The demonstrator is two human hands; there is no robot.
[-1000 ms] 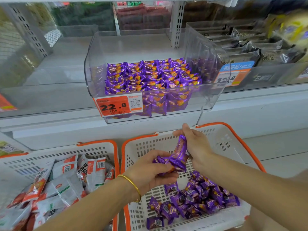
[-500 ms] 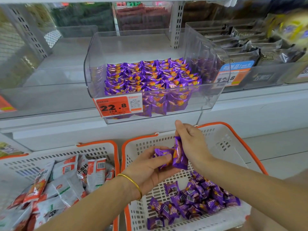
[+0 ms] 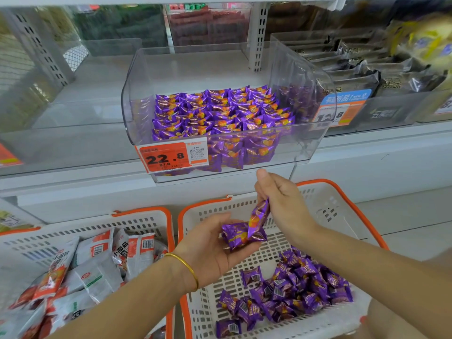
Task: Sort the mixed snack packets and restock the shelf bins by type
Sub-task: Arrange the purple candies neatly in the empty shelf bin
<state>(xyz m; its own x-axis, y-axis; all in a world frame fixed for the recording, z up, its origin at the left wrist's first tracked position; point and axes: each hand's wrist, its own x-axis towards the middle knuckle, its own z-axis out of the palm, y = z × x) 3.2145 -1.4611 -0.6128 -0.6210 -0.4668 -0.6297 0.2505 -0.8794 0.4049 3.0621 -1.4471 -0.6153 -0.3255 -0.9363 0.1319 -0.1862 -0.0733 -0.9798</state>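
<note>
The left hand (image 3: pixel 212 250), palm up at the lower centre of the frame with a thin gold bangle (image 3: pixel 186 265) on its wrist, grasps a small bunch of shiny purple foil snack packets (image 3: pixel 233 237), thumb above them and fingers curled beneath. Just to its right and slightly higher, the right hand (image 3: pixel 283 206) pinches a single purple foil packet (image 3: pixel 259 215) by its upper end. That packet hangs nearly upright, and its lower end touches the bunch in the left palm. Both hands are above the white perforated plastic basket with an orange rim (image 3: pixel 335 206) at the lower right, where a loose heap of purple packets (image 3: pixel 296 287) lies on the slotted floor below and to the right of the hands. A second white basket with an orange rim (image 3: pixel 141 222) stands just beside it at the lower left and holds white and red snack packets (image 3: pixel 97 263). Directly above the hands, on the white shelf (image 3: pixel 367 152), sits a clear plastic bin (image 3: pixel 220 67) with tidy rows of purple packets (image 3: pixel 220 111) inside and a red price label (image 3: pixel 166 157) on its front. At the upper right, another clear bin holds dark grey packets (image 3: pixel 362 77).
</note>
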